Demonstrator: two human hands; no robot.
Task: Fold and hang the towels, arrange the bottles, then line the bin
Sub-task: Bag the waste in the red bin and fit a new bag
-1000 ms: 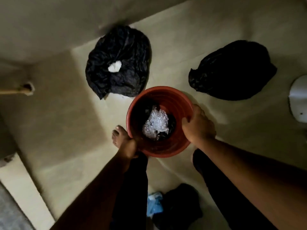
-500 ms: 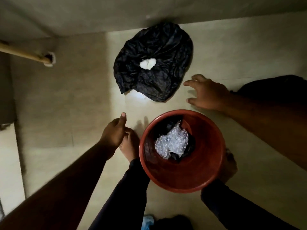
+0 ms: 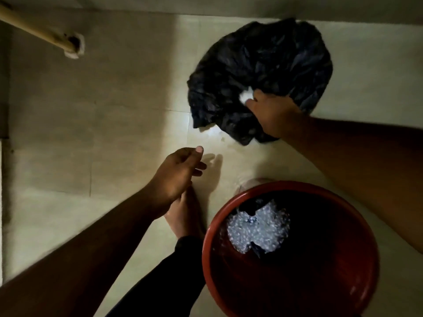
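A crumpled black bin bag [image 3: 263, 60] lies on the tiled floor by the far wall, with a small white scrap [image 3: 245, 95] showing in its folds. My right hand [image 3: 272, 113] is on the bag's near side, its fingers dug into the plastic and gripping it. A red round bin [image 3: 206, 236] stands at the lower right, holding bubble wrap [image 3: 256, 227] over something dark. To the left of the bin, my left hand [image 3: 176, 175] hovers above the floor, fingers loosely curled and holding nothing.
My bare left foot [image 3: 185, 216] stands just left of the bin. A beige pipe [image 3: 39, 33] runs into the wall at the upper left. The room is dim, with a wall close behind the bag.
My right hand has reached forward from the floor beside the bag and taken hold of it. My left hand drifted a little forward. The view moved closer and left.
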